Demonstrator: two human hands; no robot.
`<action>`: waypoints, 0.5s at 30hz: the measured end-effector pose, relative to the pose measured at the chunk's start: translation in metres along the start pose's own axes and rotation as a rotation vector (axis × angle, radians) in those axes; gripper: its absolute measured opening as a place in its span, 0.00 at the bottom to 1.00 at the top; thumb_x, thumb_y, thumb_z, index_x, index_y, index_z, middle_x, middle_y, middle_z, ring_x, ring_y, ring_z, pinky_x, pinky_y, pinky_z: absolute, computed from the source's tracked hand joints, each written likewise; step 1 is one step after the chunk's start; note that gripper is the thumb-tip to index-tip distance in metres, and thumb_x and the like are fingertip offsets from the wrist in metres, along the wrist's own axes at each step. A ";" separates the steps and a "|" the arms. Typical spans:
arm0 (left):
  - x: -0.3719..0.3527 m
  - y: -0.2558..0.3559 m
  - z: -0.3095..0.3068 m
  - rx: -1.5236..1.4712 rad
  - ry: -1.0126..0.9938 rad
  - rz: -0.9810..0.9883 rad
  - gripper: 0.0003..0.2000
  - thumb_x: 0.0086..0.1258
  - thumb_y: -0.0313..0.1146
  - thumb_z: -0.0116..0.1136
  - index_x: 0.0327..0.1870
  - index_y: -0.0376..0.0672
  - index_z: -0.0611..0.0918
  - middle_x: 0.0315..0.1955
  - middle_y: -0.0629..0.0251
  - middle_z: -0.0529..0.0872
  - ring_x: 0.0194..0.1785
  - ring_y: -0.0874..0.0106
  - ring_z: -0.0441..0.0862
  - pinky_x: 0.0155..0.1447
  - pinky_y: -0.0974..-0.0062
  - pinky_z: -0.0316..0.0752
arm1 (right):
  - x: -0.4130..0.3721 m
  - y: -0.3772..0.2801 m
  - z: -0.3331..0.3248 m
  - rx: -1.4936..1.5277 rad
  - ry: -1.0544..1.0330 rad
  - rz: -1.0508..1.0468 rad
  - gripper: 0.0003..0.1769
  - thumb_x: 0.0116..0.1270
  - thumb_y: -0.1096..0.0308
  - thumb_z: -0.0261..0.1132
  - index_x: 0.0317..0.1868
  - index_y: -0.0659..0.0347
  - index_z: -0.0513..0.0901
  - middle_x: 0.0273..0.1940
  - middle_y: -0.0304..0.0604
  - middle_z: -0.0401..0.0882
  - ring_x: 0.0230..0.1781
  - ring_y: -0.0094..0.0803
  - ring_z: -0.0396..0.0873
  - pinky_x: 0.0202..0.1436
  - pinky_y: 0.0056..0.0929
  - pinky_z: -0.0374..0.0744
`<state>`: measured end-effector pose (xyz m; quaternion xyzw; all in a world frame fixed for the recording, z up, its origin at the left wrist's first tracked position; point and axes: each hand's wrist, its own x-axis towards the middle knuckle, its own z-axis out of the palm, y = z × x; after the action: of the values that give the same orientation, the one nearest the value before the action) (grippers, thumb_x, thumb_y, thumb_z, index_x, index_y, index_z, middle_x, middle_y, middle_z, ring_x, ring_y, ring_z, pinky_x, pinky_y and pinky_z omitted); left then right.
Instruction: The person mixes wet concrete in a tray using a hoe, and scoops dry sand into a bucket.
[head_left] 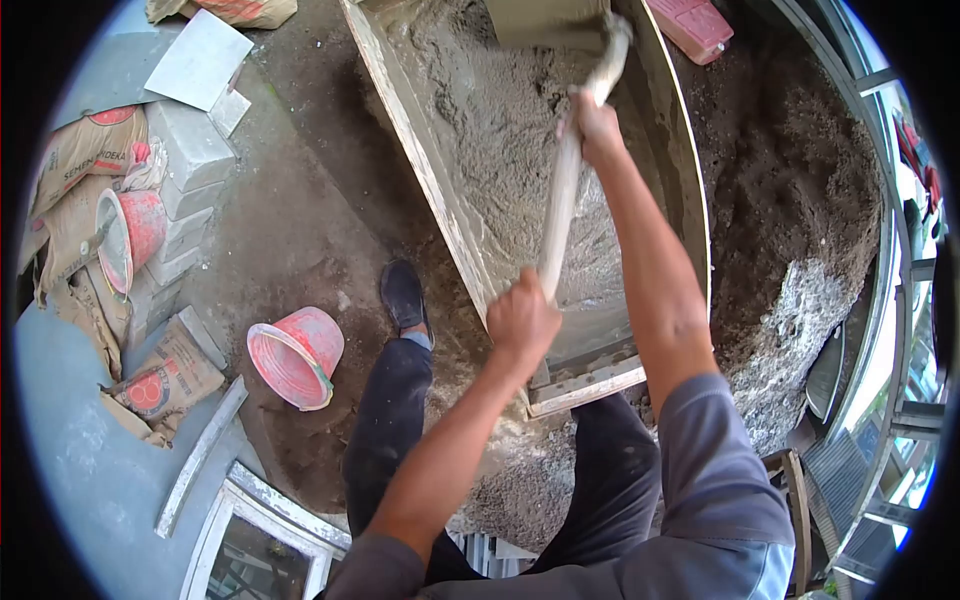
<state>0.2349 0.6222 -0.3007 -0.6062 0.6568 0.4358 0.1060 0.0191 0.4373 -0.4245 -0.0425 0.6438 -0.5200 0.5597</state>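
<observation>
Gripping the pale wooden handle (562,205) of a hoe with both hands, over a long trough (585,392) of wet grey mix (500,165). Closed around the handle with the fingers of the left hand (523,322), down near the butt end. Clamped likewise with the right hand (598,130), well up the handle, just short of the hoe head. Partly blurred there; can't tell exact placement of each finger.

Key relation: running lengthwise along the trough, from left hand up past right hand, leaning slightly to the right toward the far end. Nearer to the blade (550,22) by a good margin: right hand. Extending leftward off the head with the blade, crosswise to the handle, at the far part of the trough. Can't tell whether in contact with the mix or just above; blurred and cut by the frame edge.

Standing at the near end of the trough, with left shoe (403,293) outside the left wall. Seeing a pink bucket (297,357) tipped on the ground to the left, another bucket (137,238) beside stacked blocks (185,160) and cement sacks (95,150). Also seeing dark sand (790,165) heaped outside the right wall.
</observation>
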 end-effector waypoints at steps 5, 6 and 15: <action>-0.013 0.029 -0.019 0.013 -0.082 -0.003 0.21 0.59 0.31 0.68 0.51 0.28 0.78 0.31 0.40 0.89 0.33 0.48 0.91 0.38 0.53 0.86 | 0.004 0.007 0.005 -0.155 0.062 0.112 0.20 0.72 0.62 0.63 0.49 0.76 0.74 0.28 0.53 0.80 0.19 0.41 0.81 0.23 0.43 0.83; -0.040 0.030 -0.016 0.003 -0.147 -0.044 0.21 0.59 0.31 0.68 0.51 0.28 0.78 0.31 0.40 0.89 0.33 0.48 0.91 0.40 0.53 0.86 | -0.023 0.014 -0.006 -0.186 0.015 0.117 0.22 0.72 0.62 0.62 0.51 0.78 0.74 0.27 0.51 0.79 0.17 0.40 0.80 0.21 0.43 0.83; -0.229 0.039 -0.073 0.012 -0.326 -0.091 0.24 0.61 0.38 0.67 0.53 0.30 0.76 0.30 0.41 0.88 0.34 0.45 0.89 0.42 0.51 0.84 | -0.239 -0.012 -0.027 -0.056 0.137 0.301 0.15 0.71 0.68 0.60 0.50 0.71 0.70 0.27 0.46 0.75 0.18 0.35 0.78 0.18 0.38 0.81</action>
<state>0.2844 0.7276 -0.0865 -0.5557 0.6055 0.5192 0.2344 0.0805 0.6012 -0.2586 0.0744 0.6939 -0.4139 0.5845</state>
